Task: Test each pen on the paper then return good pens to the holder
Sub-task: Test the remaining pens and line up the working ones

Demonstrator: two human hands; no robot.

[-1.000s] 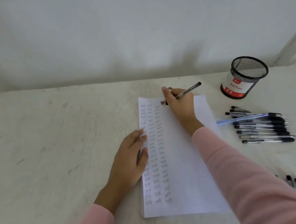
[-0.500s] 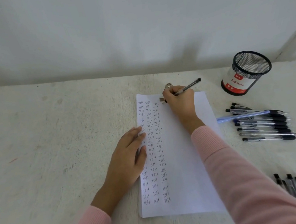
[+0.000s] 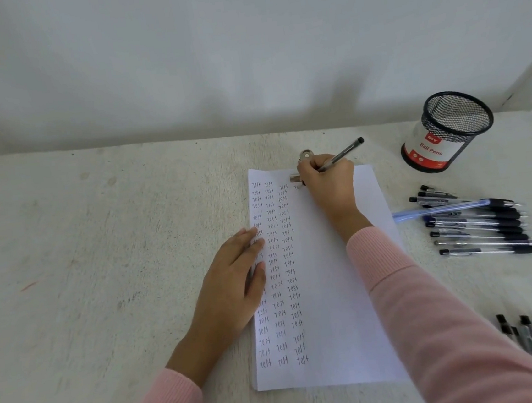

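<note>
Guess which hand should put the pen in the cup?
Probably the right hand: it grips the pen, and the holder stands on its side. The left hand rests on the paper.

The white sheet of paper [image 3: 340, 292] is showing the handwritten word "test" over and over, running down its left side in three columns, with a few unclear letters heading a fourth. The black wire-mesh pen holder [image 3: 456, 115] is wearing a white and red label [image 3: 430, 151] reading "Ball Pens"; its small red logo is staying too blurred to read.

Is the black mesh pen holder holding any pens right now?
Empty: nothing sticks out of the black mesh pen holder.
</note>
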